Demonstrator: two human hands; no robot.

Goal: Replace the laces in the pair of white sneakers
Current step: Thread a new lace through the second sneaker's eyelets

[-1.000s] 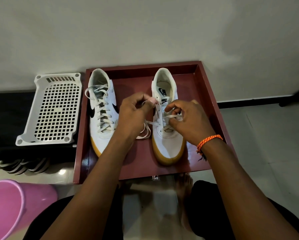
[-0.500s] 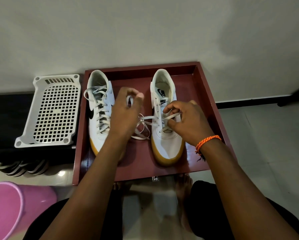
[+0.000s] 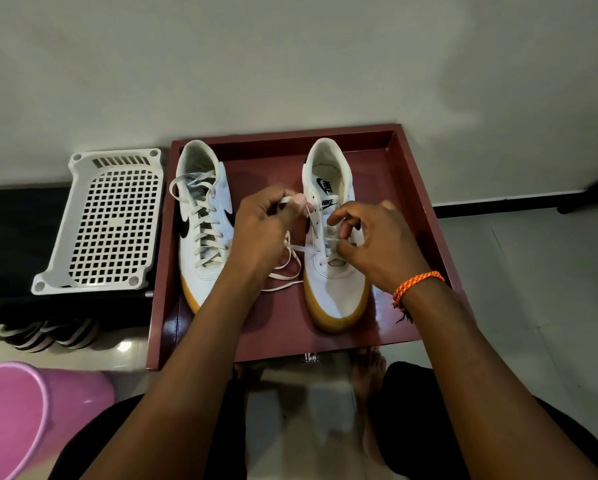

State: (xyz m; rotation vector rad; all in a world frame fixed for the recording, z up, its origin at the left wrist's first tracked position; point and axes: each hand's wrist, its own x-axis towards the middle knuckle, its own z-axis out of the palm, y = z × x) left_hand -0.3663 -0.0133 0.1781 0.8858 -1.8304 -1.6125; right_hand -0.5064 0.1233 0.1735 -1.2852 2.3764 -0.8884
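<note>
Fingers [image 3: 292,202] of the left hand [image 3: 262,233] pinched the free end of the lace [image 3: 283,268] just beside the inner eyelets of the right sneaker [image 3: 332,244], while the right hand [image 3: 377,244] hovered over the tongue with its fingers curled, pinching a lace crossing. That sneaker lay in the red tray [image 3: 415,188], long axis running heel-away to toe-near; the next empty eyelet sat just right of the left fingertips, so the left hand was likely the nearer one for threading. Slack lace trailed on the tray between the shoes. "NIKE" read on the tongue and insole, and a black swoosh marked the fully laced left sneaker [image 3: 200,230].
</note>
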